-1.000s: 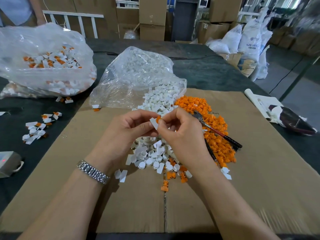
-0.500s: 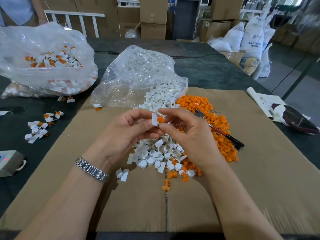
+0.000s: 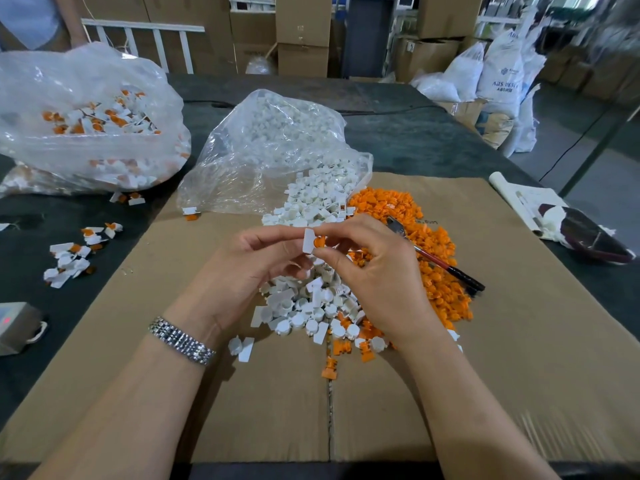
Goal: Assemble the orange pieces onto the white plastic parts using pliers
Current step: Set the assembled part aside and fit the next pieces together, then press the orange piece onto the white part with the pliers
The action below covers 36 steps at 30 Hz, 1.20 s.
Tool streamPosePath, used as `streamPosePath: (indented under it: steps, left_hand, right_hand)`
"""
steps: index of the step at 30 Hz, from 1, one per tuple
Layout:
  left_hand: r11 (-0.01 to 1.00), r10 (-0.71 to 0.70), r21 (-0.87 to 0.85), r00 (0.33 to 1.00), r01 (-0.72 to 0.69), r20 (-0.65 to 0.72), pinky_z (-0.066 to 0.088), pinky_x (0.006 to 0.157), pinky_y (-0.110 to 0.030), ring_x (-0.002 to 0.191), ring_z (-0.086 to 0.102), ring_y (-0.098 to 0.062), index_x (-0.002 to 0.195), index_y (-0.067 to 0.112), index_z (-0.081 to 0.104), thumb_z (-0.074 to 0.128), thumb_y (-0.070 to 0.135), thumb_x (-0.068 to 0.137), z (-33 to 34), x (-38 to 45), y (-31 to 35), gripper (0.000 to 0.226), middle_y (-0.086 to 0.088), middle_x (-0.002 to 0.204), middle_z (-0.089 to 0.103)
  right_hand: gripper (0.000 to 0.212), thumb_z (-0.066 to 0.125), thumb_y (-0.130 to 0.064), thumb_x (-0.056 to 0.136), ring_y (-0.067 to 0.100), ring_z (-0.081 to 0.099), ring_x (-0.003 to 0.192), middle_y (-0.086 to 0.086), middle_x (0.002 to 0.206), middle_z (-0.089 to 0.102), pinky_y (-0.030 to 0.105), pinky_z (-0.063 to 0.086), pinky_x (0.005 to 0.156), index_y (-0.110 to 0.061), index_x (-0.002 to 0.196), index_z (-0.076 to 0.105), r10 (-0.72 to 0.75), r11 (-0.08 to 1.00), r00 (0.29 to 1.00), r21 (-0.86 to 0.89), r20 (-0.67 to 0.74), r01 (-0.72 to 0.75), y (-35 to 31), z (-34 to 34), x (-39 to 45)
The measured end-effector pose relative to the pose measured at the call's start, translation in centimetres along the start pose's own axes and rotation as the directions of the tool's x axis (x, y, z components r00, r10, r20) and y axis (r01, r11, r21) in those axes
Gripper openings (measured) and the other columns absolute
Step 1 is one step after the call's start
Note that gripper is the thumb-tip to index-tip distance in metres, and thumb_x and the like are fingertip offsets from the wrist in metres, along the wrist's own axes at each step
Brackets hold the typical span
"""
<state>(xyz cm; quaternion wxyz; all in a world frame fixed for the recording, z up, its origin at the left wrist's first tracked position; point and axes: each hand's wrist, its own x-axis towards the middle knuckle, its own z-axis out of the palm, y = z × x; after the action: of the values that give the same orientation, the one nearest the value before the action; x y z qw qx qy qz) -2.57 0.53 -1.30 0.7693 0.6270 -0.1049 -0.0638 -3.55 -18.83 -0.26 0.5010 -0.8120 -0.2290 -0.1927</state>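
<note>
A: What is held at the centre?

B: A white plastic part is pinched between the thumb and fingers of the left hand. An orange piece is pinched by the right hand and is pressed against the white part's right edge.

A: Where are the pliers?

B: The pliers are left lying on the orange pile, at three o'clock from the hands, untouched; the jaws are pointed toward eleven o'clock.

A: And the loose stock?

B: A heap of white parts is spread beneath the hands on the cardboard sheet. More are spilled from a clear bag at twelve o'clock.

A: Anything finished?

B: Joined white-and-orange pieces are seen in a second bag at ten o'clock, and a small cluster is scattered at nine o'clock on the dark table.
</note>
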Motion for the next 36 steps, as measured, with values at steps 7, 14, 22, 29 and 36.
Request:
streamPosePath:
  steps: [7,14,22,29,36]
  left_hand:
    - [0.998,0.003,0.065,0.999,-0.001,-0.04,0.059,0.075,-0.029,0.081,0.072,-0.024,0.105,0.013,0.082,0.087,0.032,0.077,0.0,-0.1,0.1,0.035,-0.016,0.096,0.077]
    - [1.0,0.022,0.017,0.999,-0.021,-0.033,0.06,0.071,-0.029,0.077,0.073,-0.028,0.095,0.01,0.078,0.091,0.027,0.074,-0.1,-0.2,0.1,0.031,-0.021,0.093,0.076]
    - [1.0,-0.016,-0.016,0.998,0.015,-0.06,0.057,0.06,-0.023,0.067,0.071,-0.022,0.086,0.008,0.079,0.086,0.018,0.073,-0.1,0.0,0.0,0.018,-0.017,0.081,0.074]
    - [0.997,-0.069,-0.048,0.994,0.065,-0.086,0.057,0.058,-0.021,0.066,0.07,-0.021,0.085,0.007,0.081,0.086,0.021,0.067,-0.2,0.2,0.3,0.023,-0.017,0.08,0.073]
    - [0.994,-0.061,-0.097,0.988,0.048,-0.139,0.057,0.056,-0.02,0.064,0.072,-0.02,0.083,0.007,0.078,0.082,0.013,0.07,-0.2,0.2,0.4,0.015,-0.014,0.078,0.074]
  right_hand:
    - [0.025,0.077,-0.011,0.089,0.015,0.064,0.086,0.002,0.101,0.067,0.036,0.054,0.083,-0.009,0.113,0.075,-0.102,0.981,0.994,-0.167,-0.026,0.096,-0.1,0.6,-0.1]
    - [0.025,0.077,-0.013,0.088,0.019,0.063,0.086,0.004,0.097,0.068,0.044,0.053,0.083,-0.01,0.113,0.076,-0.11,0.975,0.994,-0.196,0.007,0.109,-0.1,0.5,0.0]
    - [0.032,0.078,-0.019,0.088,0.01,0.063,0.086,-0.003,0.096,0.068,0.032,0.054,0.084,-0.016,0.119,0.074,-0.023,0.987,0.997,-0.16,0.069,0.034,-0.8,0.0,0.1]
    - [0.051,0.059,-0.05,0.096,0.03,0.049,0.126,0.011,0.134,0.054,0.05,0.041,0.101,-0.015,0.133,0.053,0.542,0.524,0.828,-0.71,-0.147,-0.469,1.4,-4.5,1.1]
    - [0.036,0.065,-0.044,0.094,0.037,0.053,0.114,0.017,0.118,0.057,0.054,0.045,0.099,-0.01,0.1,0.054,0.652,0.401,0.752,-0.799,-0.095,-0.448,1.9,-5.0,1.5]
